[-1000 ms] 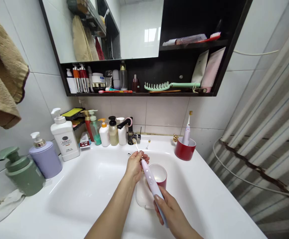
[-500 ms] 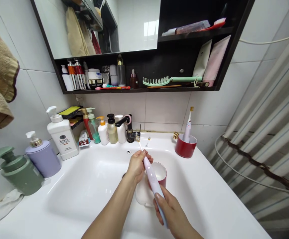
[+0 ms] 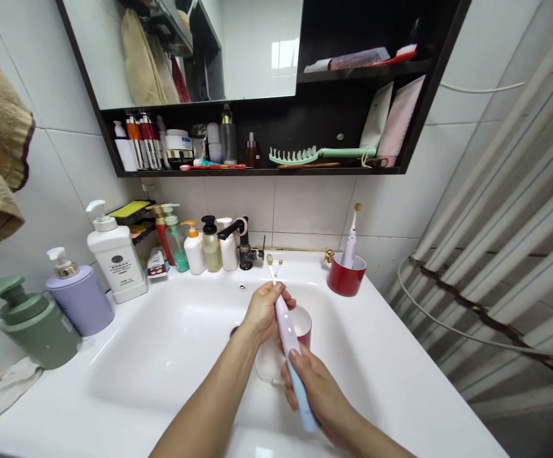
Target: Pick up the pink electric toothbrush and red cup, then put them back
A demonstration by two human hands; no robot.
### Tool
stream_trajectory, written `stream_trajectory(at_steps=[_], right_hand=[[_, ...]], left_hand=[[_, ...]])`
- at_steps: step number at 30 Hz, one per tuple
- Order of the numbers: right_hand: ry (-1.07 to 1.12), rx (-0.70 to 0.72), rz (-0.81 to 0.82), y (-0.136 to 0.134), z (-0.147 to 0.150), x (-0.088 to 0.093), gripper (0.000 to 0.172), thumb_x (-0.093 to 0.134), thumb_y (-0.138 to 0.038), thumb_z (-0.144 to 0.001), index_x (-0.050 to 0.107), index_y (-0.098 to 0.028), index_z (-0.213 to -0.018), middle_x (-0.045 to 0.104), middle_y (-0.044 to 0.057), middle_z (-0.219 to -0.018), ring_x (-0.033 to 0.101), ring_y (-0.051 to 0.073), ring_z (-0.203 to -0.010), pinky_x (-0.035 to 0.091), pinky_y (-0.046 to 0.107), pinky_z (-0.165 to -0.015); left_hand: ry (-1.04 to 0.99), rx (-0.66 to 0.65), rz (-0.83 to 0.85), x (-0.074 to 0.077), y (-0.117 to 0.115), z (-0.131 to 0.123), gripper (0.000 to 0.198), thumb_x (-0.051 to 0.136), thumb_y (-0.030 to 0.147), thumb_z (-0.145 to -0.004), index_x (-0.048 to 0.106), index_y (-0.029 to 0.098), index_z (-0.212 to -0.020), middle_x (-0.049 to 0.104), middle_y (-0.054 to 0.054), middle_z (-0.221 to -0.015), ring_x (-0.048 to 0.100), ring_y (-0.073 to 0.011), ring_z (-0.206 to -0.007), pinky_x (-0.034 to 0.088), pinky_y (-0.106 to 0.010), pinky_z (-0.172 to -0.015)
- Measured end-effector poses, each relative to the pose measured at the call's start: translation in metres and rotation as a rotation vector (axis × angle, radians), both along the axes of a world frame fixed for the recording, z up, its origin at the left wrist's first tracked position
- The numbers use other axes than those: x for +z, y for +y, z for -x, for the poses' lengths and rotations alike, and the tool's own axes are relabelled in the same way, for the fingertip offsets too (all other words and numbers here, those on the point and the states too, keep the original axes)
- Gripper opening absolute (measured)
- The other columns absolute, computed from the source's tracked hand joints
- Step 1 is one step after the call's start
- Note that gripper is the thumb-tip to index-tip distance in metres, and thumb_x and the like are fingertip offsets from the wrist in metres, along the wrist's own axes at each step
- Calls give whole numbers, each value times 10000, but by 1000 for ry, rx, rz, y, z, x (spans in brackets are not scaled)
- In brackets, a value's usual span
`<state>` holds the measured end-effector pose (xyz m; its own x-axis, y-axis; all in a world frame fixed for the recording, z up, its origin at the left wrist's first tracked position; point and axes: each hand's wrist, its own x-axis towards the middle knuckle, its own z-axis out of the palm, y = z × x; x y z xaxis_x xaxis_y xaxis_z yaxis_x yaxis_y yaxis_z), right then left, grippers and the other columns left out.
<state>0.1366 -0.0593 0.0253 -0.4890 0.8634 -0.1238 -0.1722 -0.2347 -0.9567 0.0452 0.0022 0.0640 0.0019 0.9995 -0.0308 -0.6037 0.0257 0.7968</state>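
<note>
Over the basin I hold an electric toothbrush (image 3: 288,332) that shades from pink to light blue, its bristle head pointing away toward the faucet. My left hand (image 3: 263,312) pinches it at the neck, where the white brush head meets the handle. Around the lower, blue part of the handle wraps my right hand (image 3: 317,388). Beneath the brush, in the basin, stands a red cup (image 3: 304,323) with a white inside. A clear plastic container (image 3: 267,366) lies beside the cup, partly hidden by my hands. Another small brush head (image 3: 279,266) rests on the sink's back ledge.
The white sink (image 3: 162,356) has a black faucet (image 3: 244,248) at its back. Several pump bottles (image 3: 120,264) line the left and back edge. A red cup with a second electric toothbrush (image 3: 349,248) stands at the back right. Above hangs a dark mirror cabinet (image 3: 334,121).
The view has shifted slightly to the right. The toothbrush handle has rolled between my hands, its buttons turning out of sight. Both hands keep their hold.
</note>
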Motion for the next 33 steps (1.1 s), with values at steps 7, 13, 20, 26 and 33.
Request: stream_trajectory(at_steps=[7, 13, 20, 26, 33], right_hand=[[-123, -354, -322, 59, -2, 36, 318, 378, -434, -676, 423, -171, -849, 416, -47, -527, 401, 75, -451, 336, 199, -440], [-218, -441, -413, 106, 0, 24, 278, 402, -410, -644, 446, -165, -766, 492, -5, -672, 449, 94, -585, 368, 209, -558], [-509, -389, -477, 109, -9, -5, 248, 432, -369, -630, 511, -138, -585, 494, -6, -506, 434, 107, -486, 329, 220, -469], [-665, -379, -544, 134, -18, 7, 248, 403, -333, -693, 533, -123, -671, 558, 25, -608, 496, 121, -569, 367, 232, -522], [-831, -424, -595, 198, -26, 43, 246, 373, -299, -756, 482, -123, -890, 525, 27, -859, 509, 110, -733, 419, 299, -649]], left_hand=[[380, 327, -155, -2, 6, 8, 122, 487, 178, -616, 502, 158, -735, 535, -33, -739, 508, -113, -688, 371, -255, -676], [1164, 158, -369, -45, -10, 13, 271, 532, 50, -484, 563, 201, -706, 525, -40, -849, 429, -187, -856, 309, -308, -772], [1333, 93, -394, -65, -4, 4, 183, 522, 36, -473, 562, 174, -587, 478, -71, -995, 373, -230, -948, 271, -328, -812], [1263, 144, -466, -40, 22, -7, 188, 519, 25, -480, 556, 182, -578, 504, -47, -947, 383, -211, -922, 262, -329, -824], [1067, 251, -483, -9, 86, -24, 239, 546, -20, -441, 547, 195, -544, 519, -37, -893, 370, -209, -948, 235, -319, -854]])
